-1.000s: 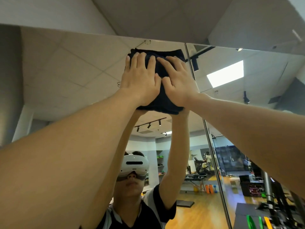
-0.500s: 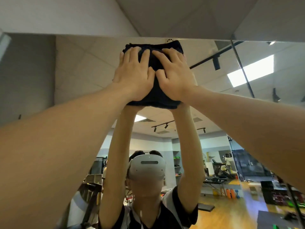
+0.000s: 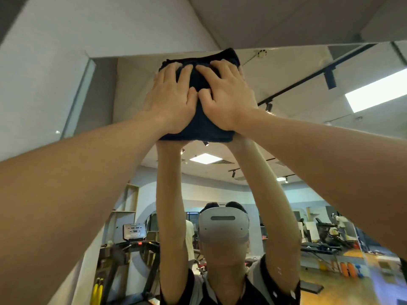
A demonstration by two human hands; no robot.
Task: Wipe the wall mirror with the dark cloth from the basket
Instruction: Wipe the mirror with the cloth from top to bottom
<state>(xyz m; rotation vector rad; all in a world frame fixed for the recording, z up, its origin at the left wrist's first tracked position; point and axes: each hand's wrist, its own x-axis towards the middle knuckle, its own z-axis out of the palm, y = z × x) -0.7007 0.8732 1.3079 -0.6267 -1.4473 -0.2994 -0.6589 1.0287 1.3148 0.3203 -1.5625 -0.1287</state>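
A folded dark cloth lies flat against the wall mirror, just under the mirror's top edge. My left hand presses on the cloth's left half with straight, spread fingers. My right hand presses on the right half, its fingers spread too, and its thumb touches my left hand. Both arms reach up and forward. The basket is out of view.
The mirror's left edge meets a white wall. Above the mirror's top edge runs a white ceiling soffit. The glass reflects me, a treadmill and a gym room with a wooden floor.
Both hands have slid the cloth left along the top of the mirror. The vertical seam between mirror panels has passed out of view on the right, and the mirror's left edge has come in.
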